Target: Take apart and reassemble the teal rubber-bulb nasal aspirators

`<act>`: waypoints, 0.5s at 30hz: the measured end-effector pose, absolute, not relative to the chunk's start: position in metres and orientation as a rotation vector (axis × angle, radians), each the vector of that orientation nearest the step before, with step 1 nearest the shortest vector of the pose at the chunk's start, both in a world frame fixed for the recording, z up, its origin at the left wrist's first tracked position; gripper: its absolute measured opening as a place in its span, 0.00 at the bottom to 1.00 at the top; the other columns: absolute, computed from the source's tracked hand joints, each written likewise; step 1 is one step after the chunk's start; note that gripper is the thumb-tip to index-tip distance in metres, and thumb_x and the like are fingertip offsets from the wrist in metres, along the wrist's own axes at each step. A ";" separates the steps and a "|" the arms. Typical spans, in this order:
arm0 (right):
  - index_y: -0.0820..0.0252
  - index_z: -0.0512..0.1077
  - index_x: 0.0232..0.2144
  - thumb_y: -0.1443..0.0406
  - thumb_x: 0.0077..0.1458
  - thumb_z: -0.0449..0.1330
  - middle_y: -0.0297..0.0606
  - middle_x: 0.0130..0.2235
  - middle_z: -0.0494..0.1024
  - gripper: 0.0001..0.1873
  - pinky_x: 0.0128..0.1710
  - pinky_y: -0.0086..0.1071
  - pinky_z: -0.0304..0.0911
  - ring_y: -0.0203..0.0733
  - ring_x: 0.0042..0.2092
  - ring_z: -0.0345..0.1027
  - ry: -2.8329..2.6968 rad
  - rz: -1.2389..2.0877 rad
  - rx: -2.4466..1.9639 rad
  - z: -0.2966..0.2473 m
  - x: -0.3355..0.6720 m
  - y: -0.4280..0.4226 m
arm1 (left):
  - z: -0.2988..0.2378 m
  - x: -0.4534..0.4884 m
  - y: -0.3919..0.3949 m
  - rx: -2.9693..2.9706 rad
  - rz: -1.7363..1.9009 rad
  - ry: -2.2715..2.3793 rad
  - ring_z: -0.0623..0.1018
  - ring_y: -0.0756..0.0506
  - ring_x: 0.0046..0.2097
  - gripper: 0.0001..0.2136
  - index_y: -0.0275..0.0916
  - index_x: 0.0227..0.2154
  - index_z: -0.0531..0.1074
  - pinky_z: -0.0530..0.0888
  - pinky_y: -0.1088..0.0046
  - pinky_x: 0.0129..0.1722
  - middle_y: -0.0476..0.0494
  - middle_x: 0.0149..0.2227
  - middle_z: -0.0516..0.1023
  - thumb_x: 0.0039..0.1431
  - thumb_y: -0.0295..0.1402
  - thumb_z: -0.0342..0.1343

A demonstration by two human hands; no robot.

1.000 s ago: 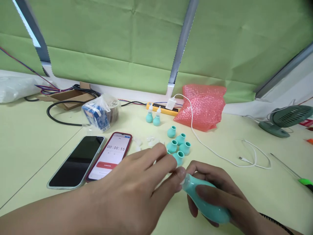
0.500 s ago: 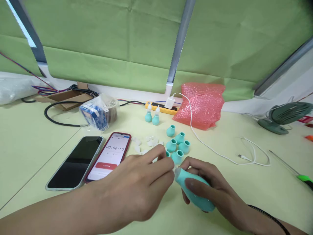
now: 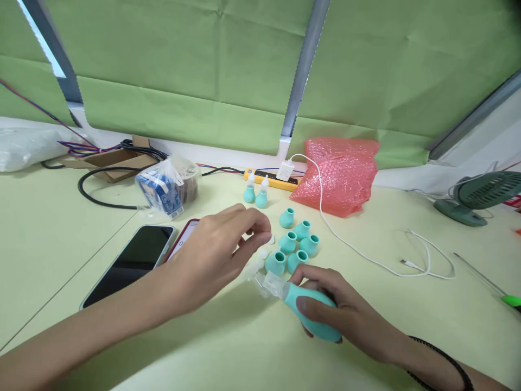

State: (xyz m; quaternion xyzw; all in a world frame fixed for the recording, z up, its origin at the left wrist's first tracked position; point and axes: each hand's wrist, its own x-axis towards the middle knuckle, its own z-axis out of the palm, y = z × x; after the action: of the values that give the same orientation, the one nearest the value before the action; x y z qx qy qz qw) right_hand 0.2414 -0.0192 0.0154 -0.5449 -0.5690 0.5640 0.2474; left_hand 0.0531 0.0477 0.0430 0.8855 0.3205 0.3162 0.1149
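"What sits at the far left?"

"A cardboard box [image 3: 118,163] with black cable about it, then a blue package [image 3: 163,190] in a see-through bag. Nearer the person, a dark-screened phone [image 3: 130,260] lies flat on the surface [image 3: 49,244], and a red-edged phone [image 3: 183,239] lies just beside it, partly covered by the left hand [image 3: 215,247]."

"How is that hand's grip?"

"Fingers curled, thumb close to the fingertips. Whether anything is pinched there I can't tell; the tips are small and turned away."

"And beyond it?"

"Two nozzled bulbs [image 3: 249,194] stand upright near a yellow power strip [image 3: 264,179]. Small translucent parts [image 3: 260,263] lie near the left fingertips, though they blur together too much to count."

"Next?"

"A translucent fitting [image 3: 274,283] at the neck of the teal bulb [image 3: 319,328]. The bulb is tilted, neck to the left, in front of six open-necked bulbs [image 3: 287,243] standing in a cluster."

"Who has hold of it?"

"The right hand [image 3: 350,309]. Its grip is closed around the bulb's body, thumb across the near side."

"What's at the right?"

"Pink bubble wrap [image 3: 342,179] at the back, a loose white cable [image 3: 366,260], a green fan [image 3: 480,193], and a screwdriver [image 3: 480,276] with a green handle."
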 end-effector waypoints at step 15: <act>0.56 0.63 0.31 0.61 0.44 0.57 0.32 0.28 0.66 0.10 0.26 0.26 0.59 0.36 0.29 0.60 -1.854 1.079 -1.583 0.017 0.240 -0.015 | 0.019 0.058 0.069 2.666 0.573 1.049 0.72 0.50 0.24 0.14 0.37 0.36 0.70 0.63 0.77 0.24 0.47 0.24 0.75 0.60 0.32 0.39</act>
State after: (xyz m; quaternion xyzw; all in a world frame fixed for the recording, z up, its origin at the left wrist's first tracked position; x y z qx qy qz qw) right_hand 0.2403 -0.0147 0.0172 -0.5771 -0.6757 0.3935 0.2356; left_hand 0.0584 0.0695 0.0188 0.9070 0.3568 0.1950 0.1099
